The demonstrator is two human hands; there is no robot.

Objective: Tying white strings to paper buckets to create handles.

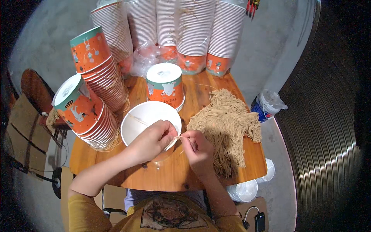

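Observation:
A paper bucket [136,118] with a white inside lies in front of me, its open mouth facing up toward me. At the right side of its rim, my left hand [151,140] and my right hand [198,149] meet, fingertips pinched on a thin tan cord [178,137]. The left hand reaches across the bucket's mouth and covers part of the rim. My right hand's fingers are curled in, close to a large heap of tan cord strands [218,129]. Inside the bucket a thin strand crosses the white wall.
Two leaning stacks of orange buckets [83,110] [98,58] with cord loops stand at the left. Another upside-down bucket [164,83] sits behind my work. Plastic-wrapped bucket stacks [195,34] line the wooden table's [135,176] back. Right of the table are a lined pail [266,104] and white buckets [247,190].

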